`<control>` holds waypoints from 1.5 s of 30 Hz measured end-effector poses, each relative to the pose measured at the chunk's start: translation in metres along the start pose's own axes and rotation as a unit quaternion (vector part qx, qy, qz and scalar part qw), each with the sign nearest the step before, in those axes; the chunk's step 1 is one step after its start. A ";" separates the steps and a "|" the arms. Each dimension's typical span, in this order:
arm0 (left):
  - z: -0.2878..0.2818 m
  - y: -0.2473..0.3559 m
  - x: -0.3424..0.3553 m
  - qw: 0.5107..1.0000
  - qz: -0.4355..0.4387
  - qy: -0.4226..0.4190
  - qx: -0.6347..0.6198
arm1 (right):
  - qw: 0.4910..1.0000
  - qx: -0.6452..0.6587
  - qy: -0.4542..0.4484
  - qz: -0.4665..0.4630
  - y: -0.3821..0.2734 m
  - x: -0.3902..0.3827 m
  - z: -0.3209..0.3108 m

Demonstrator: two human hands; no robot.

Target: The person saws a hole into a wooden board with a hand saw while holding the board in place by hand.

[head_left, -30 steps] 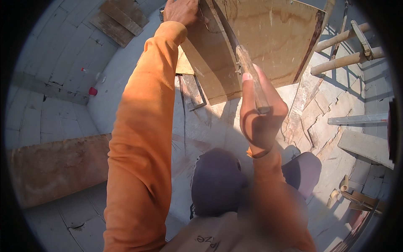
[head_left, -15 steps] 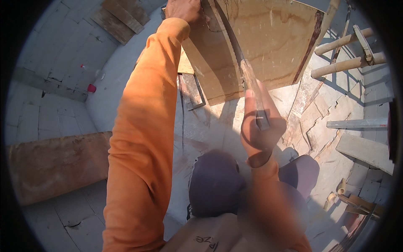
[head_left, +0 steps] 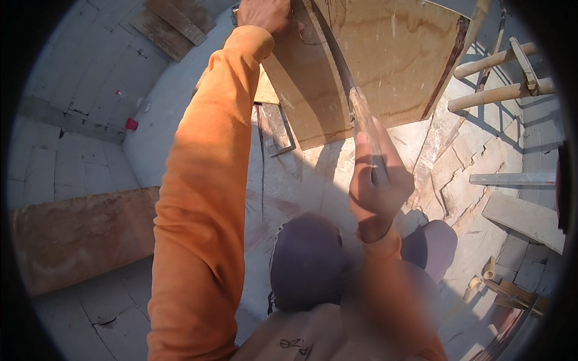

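Note:
My right hand (head_left: 380,189) is closed around the wooden handle of a handsaw (head_left: 363,111). The saw's long blade runs away from me along a cut in a large plywood sheet (head_left: 385,72), with its far end out of the picture. At the top edge of the view, my left hand (head_left: 265,15) grips the left side of the sheet, thumb on its face. The tips of its other fingers are cut off or hidden. A shadow lies across the plywood left of the blade.
Bamboo poles (head_left: 500,96) stand beyond the sheet's right side. A metal bar (head_left: 512,178) and a pale block (head_left: 522,219) lie at the right. To the left are a brown board (head_left: 84,237) and a red cup (head_left: 131,124). Small wood scraps (head_left: 277,129) lie under the sheet.
My right hand and the saw handle have shifted slightly to the right. My left hand stays in place on the plywood.

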State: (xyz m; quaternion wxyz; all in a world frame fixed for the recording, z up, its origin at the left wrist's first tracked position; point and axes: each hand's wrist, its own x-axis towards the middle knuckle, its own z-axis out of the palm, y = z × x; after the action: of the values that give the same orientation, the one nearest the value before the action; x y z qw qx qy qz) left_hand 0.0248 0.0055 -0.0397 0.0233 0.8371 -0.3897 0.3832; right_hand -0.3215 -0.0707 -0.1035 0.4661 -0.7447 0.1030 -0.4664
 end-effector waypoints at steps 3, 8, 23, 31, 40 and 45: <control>-0.017 0.033 0.010 0.998 -0.007 -0.046 -0.046 | 0.995 -0.085 -0.021 0.045 -0.006 -0.085 -0.068; 0.001 0.027 0.008 1.000 0.015 0.003 -0.021 | 0.996 0.075 0.044 0.035 -0.003 0.042 0.016; -0.009 0.032 0.006 0.999 0.003 -0.018 -0.032 | 0.997 0.060 0.032 0.033 -0.005 0.050 0.012; -0.017 0.033 0.006 0.998 -0.023 -0.044 -0.031 | 0.997 -0.031 0.010 0.076 -0.006 -0.035 -0.043; -0.002 0.035 0.004 1.000 -0.003 -0.014 -0.026 | 0.999 0.010 -0.019 0.040 -0.006 0.104 0.030; -0.009 0.012 0.002 0.999 -0.007 -0.037 -0.032 | 0.999 -0.016 -0.001 0.028 -0.002 -0.005 -0.011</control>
State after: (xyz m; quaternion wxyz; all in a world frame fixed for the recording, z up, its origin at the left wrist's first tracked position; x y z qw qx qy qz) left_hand 0.0122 -0.0010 -0.0355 0.0382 0.8525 -0.3962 0.3390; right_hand -0.3335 -0.0733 -0.1030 0.4669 -0.7495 0.1308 -0.4508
